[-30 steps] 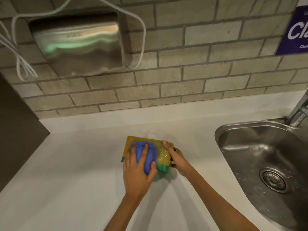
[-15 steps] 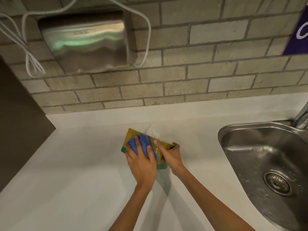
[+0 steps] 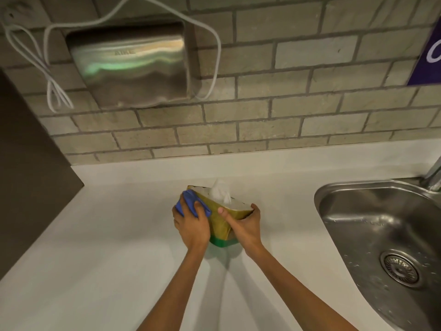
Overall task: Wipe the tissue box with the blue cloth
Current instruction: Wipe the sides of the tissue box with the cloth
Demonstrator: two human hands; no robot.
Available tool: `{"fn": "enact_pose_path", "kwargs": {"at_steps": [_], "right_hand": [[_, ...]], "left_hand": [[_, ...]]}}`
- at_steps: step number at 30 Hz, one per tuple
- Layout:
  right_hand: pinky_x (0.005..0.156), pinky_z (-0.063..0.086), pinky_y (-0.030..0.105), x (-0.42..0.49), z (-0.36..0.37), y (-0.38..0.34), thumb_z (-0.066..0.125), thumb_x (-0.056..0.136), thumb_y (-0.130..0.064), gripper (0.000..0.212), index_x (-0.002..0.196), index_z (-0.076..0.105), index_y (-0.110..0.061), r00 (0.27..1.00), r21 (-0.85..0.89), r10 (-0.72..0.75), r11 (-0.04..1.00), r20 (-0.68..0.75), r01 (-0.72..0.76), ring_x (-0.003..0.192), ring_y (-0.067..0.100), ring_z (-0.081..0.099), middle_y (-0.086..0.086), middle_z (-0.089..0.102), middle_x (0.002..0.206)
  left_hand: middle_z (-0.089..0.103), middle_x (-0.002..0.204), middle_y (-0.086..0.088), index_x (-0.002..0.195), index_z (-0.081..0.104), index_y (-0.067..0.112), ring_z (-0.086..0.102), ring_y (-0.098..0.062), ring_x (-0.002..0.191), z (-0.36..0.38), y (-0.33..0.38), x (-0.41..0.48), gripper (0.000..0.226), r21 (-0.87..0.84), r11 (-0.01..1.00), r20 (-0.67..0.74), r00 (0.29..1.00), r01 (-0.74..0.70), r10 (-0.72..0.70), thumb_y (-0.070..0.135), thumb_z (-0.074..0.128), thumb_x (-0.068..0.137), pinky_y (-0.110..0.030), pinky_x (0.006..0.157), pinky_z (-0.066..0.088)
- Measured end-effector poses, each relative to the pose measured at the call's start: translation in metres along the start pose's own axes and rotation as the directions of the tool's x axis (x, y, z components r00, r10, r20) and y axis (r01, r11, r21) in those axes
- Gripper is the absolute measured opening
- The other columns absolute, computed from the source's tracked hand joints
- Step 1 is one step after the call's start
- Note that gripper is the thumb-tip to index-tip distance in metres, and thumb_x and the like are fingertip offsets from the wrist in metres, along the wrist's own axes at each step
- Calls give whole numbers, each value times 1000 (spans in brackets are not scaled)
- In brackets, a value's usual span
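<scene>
Near the countertop's [image 3: 119, 247] back edge, the right hand [image 3: 244, 225] is gripping the tissue box [image 3: 220, 220] while the left hand [image 3: 192, 225], fingers closed on the blue cloth [image 3: 191, 204], is wiping best with steady pressure.

- A steel hand dryer [image 3: 130, 65] is mounted on the brick wall [image 3: 286, 111], top left
- A white cable [image 3: 214, 56] is looped round the dryer and hangs down at its left
- A steel sink [image 3: 372, 216] is set into the white counter [image 3: 95, 247] at the right, its drain [image 3: 399, 267] near the front
- A tap [image 3: 434, 175] is seen partly behind the sink
- A purple sign [image 3: 427, 60] is cut off at the right edge
- A dark panel [image 3: 26, 168] stands at the left
</scene>
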State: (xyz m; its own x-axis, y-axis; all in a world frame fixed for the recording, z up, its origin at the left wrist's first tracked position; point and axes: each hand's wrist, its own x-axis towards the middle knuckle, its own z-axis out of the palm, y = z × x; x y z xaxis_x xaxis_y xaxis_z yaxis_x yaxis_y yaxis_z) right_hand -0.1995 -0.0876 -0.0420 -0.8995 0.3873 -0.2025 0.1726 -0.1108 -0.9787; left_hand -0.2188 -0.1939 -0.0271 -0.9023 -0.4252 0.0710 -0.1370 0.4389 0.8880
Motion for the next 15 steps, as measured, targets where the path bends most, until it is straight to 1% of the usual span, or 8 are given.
{"fn": "enact_pose_path", "kwargs": {"at_steps": [3, 6, 7, 8, 10, 12, 14, 15], "right_hand": [[91, 45, 19, -2, 7, 1, 87, 38, -54, 132, 143, 19, -15, 998, 6, -54, 998, -17, 55, 112, 12, 51, 3, 48, 134], [104, 46, 36, -5, 7, 0, 83, 28, -65, 145, 145, 15, -14, 998, 45, -69, 997, 1, 69, 123, 22, 52, 11, 46, 138], [106, 44, 39, -6, 6, 0, 80, 28, -68, 146, 146, 12, -15, 997, 39, -68, 997, 20, 68, 125, 24, 50, 12, 44, 140], [108, 41, 38, -8, 5, -1, 75, 33, -71, 142, 147, 9, -17, 997, 29, -59, 998, 40, 58, 129, 24, 46, 11, 40, 143], [108, 35, 29, -10, 3, 1, 64, 57, -70, 119, 148, 8, -19, 997, 29, -19, 999, 69, 17, 134, 20, 37, 5, 30, 149], [101, 34, 24, -9, 2, 4, 56, 77, -59, 90, 148, 13, -21, 996, 23, -21, 1000, 85, 20, 131, 17, 37, 3, 27, 149], [101, 38, 26, -10, 4, 6, 54, 85, -49, 73, 144, 21, -22, 994, 14, -57, 998, 88, 56, 124, 15, 40, 3, 30, 145], [98, 40, 25, -12, 6, 7, 54, 87, -44, 66, 142, 25, -21, 993, 9, -80, 997, 85, 80, 120, 14, 41, 3, 31, 143]], "left_hand": [[24, 152, -18, 148, 24, 17, 32, -38, 134, 0, -5, -9, 53, -35, 999, 46, 998, 31, -30, 33, 34, 98, -45, 112, 29], [26, 150, -8, 148, 23, 18, 38, -28, 132, 2, -18, -46, 55, -138, 985, 138, 983, -102, 121, 30, 39, 98, -39, 109, 37], [28, 147, -2, 148, 22, 19, 40, -24, 130, 1, -21, -57, 55, -194, 974, 156, 977, -115, 147, 29, 40, 97, -35, 106, 40], [28, 145, 1, 148, 22, 19, 40, -22, 130, 1, -24, -63, 55, -227, 968, 164, 976, -104, 143, 28, 40, 97, -30, 103, 39], [25, 150, -4, 148, 22, 17, 37, -23, 132, -2, -26, -60, 53, -230, 973, 165, 984, -34, 74, 28, 36, 99, -27, 102, 34], [24, 152, -11, 148, 25, 15, 35, -28, 135, -6, -23, -46, 50, -251, 966, 174, 984, 70, -26, 27, 31, 100, -31, 108, 31], [30, 150, -14, 146, 29, 16, 36, -29, 134, -12, -20, -32, 48, -290, 945, 205, 974, 153, -95, 31, 29, 100, -39, 114, 29], [33, 147, -14, 145, 32, 18, 38, -29, 133, -14, -19, -27, 50, -306, 936, 223, 969, 174, -107, 36, 32, 99, -43, 114, 31]]}}
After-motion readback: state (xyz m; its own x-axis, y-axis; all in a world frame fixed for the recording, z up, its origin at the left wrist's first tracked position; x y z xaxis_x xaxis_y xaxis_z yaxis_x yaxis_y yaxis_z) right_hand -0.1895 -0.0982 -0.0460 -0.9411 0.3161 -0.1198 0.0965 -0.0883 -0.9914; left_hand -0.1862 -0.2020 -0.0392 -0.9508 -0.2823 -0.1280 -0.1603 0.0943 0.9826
